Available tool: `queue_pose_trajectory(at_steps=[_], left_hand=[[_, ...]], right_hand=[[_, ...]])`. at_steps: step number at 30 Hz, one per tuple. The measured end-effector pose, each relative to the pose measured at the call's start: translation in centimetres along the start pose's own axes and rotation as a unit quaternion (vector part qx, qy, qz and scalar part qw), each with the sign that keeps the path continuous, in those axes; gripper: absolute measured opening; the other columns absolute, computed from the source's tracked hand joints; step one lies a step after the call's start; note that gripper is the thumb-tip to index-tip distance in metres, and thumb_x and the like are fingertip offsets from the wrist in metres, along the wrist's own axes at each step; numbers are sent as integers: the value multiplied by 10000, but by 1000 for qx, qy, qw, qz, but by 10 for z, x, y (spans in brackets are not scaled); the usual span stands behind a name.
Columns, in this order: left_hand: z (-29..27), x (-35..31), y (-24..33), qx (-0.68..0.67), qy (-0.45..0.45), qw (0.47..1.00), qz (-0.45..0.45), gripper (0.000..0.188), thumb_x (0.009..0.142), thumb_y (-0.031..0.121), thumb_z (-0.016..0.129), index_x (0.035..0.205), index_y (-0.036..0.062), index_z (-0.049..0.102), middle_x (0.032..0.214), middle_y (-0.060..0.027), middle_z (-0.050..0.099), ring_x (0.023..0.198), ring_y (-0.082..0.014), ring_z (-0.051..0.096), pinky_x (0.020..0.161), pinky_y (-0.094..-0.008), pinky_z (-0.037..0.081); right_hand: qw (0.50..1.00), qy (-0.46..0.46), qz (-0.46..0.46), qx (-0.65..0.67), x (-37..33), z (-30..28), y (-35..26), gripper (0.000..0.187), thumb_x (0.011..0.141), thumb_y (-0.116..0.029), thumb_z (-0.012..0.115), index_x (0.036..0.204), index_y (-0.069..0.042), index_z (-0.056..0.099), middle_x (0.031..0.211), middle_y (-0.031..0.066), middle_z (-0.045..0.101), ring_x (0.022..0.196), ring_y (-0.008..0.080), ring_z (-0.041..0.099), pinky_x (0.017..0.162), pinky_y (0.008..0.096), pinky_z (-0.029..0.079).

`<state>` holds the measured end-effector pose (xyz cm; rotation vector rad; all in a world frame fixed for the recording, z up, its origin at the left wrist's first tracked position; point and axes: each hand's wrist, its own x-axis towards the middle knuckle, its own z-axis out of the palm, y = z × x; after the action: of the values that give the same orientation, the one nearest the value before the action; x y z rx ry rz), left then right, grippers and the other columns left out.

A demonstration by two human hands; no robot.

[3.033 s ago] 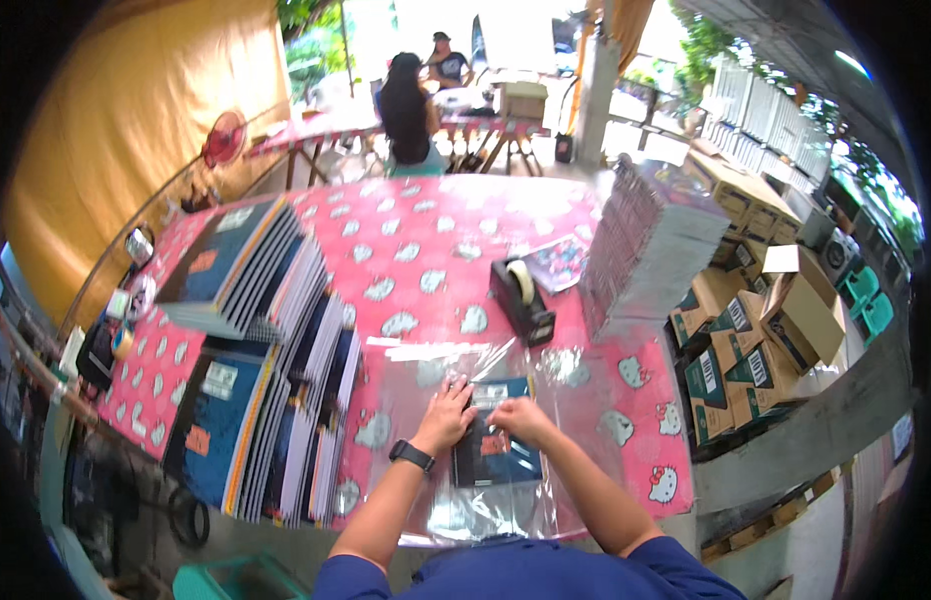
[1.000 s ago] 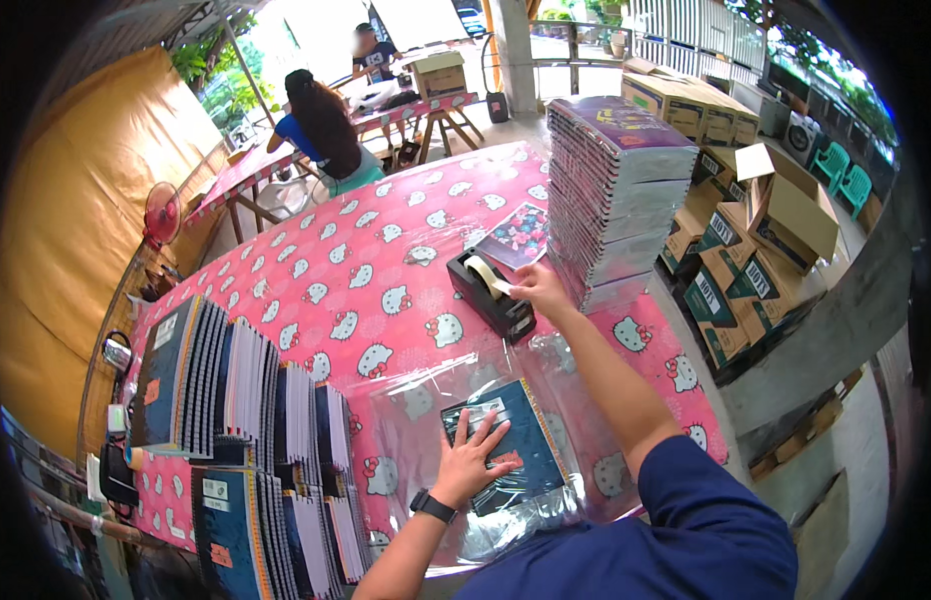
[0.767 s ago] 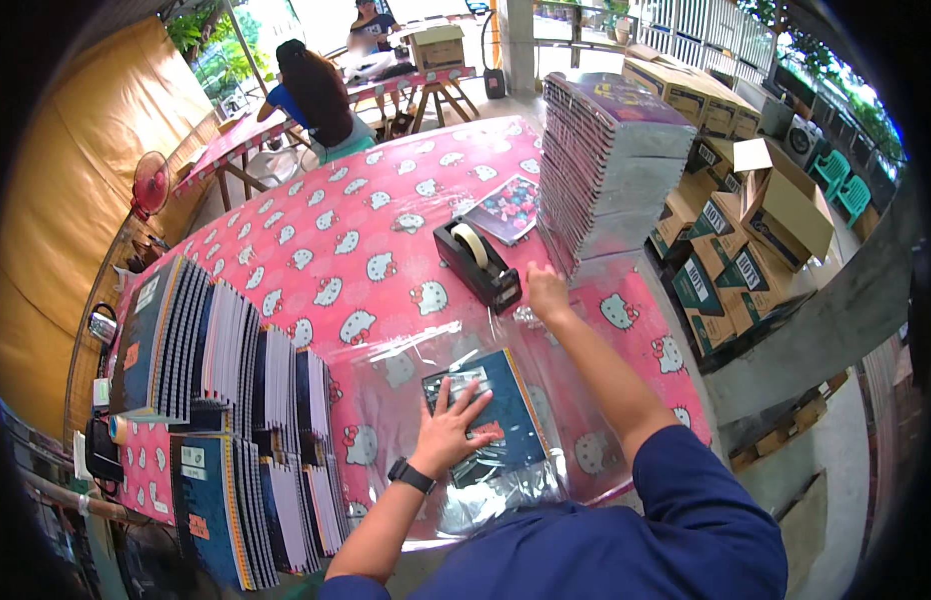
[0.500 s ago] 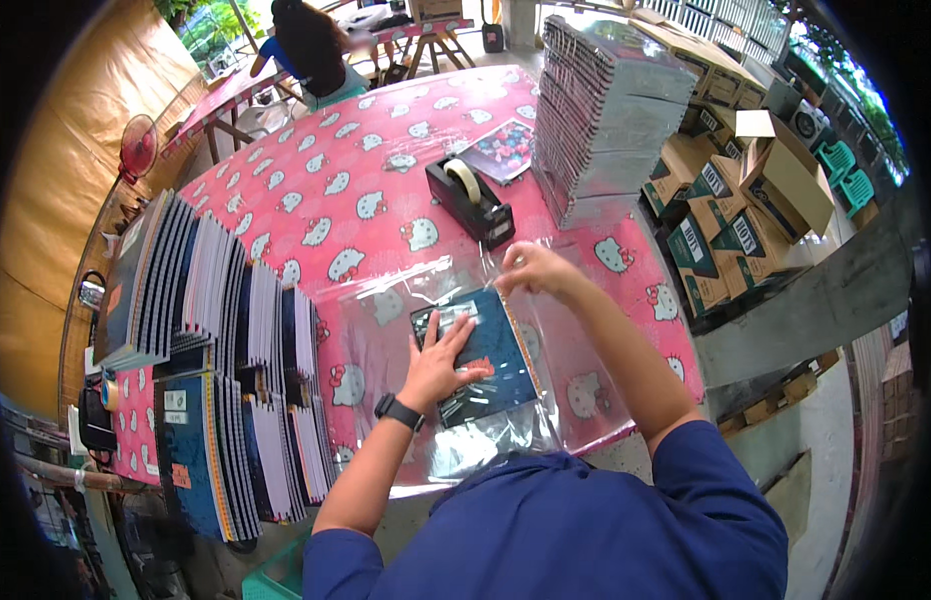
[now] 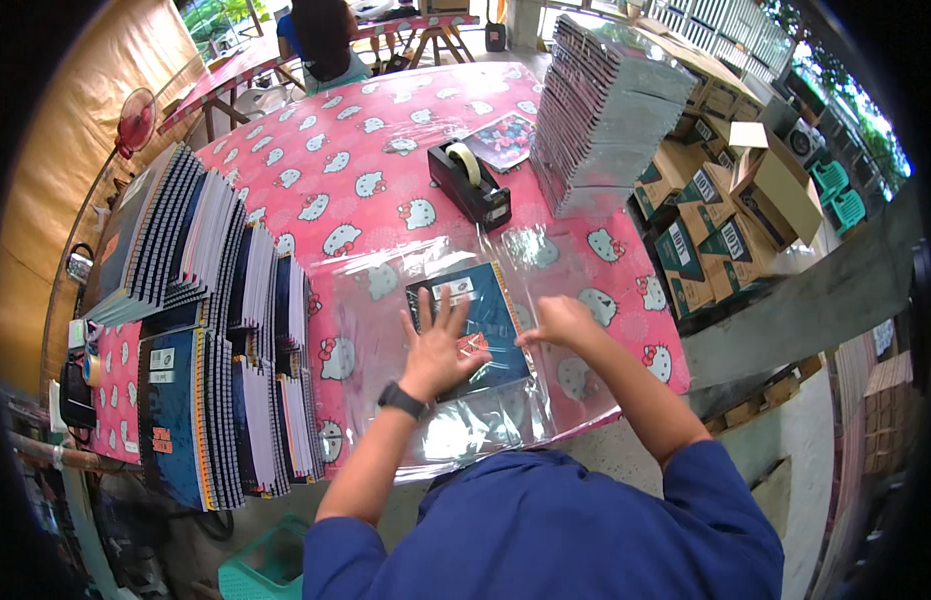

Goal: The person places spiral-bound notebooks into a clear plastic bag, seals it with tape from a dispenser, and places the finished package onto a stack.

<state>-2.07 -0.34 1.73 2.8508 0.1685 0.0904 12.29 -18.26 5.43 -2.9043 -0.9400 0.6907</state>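
A dark blue spiral-bound notebook [image 5: 486,300] with an orange patch lies under clear plastic film [image 5: 376,330] on the table. My left hand [image 5: 441,345], with a dark watch on its wrist, rests flat on the notebook with its fingers spread. At the notebook's right edge, beside its spiral binding, my right hand [image 5: 564,324] has its fingers drawn together on the film. Its fingertips are partly hidden. Beyond both hands stands a black tape dispenser [image 5: 471,185] with a roll of tape.
Stacked spiral notebooks [image 5: 201,400] line the left side. A tall pile of wrapped notebooks [image 5: 606,120] rises at the far right, beside a floral-covered one [image 5: 502,140]. Cardboard boxes [image 5: 706,235] stand right of the table. Another person [image 5: 326,45] sits beyond the far end.
My right hand has come down from the notebook's upper right corner to the middle of its right edge. My left hand stays on the notebook, its fingers spread wider.
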Motion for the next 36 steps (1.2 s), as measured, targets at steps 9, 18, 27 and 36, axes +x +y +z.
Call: queue_pose_trajectory(at_steps=[9, 18, 27, 36], left_hand=[[5, -70, 41, -557, 53, 828, 24, 689, 867, 355, 536, 1401, 79, 199, 1318, -212, 400, 1191, -293, 445, 962, -497, 352], [0, -73, 31, -833, 78, 516, -182, 659, 871, 271, 552, 1377, 61, 184, 1286, -119, 426, 1159, -222, 458, 963, -389, 388], [2, -68, 4, -739, 88, 632, -218, 696, 847, 218, 603, 1357, -74, 230, 1306, -164, 409, 1179, -219, 435, 1003, -312, 335], [31, 56, -87, -679, 140, 705, -148, 545, 769, 159, 713, 1228, -15, 477, 1065, -74, 592, 913, -125, 559, 804, -252, 452]], right_hand=[[806, 138, -62, 573, -40, 128, -3, 477, 820, -308, 632, 1160, -1, 497, 985, 175, 640, 892, 236, 627, 748, 337, 478], [940, 148, -44, 303, -66, 90, -29, 650, 772, -407, 634, 1233, 11, 446, 939, 235, 623, 863, 376, 612, 760, 425, 472], [895, 0, -63, 441, -20, 80, 16, 464, 750, -339, 691, 1020, 18, 568, 893, 175, 658, 821, 254, 654, 738, 341, 494], [711, 124, -138, 679, 122, 56, -25, 357, 806, -216, 676, 1065, 15, 589, 954, 83, 627, 814, 115, 573, 733, 250, 459]])
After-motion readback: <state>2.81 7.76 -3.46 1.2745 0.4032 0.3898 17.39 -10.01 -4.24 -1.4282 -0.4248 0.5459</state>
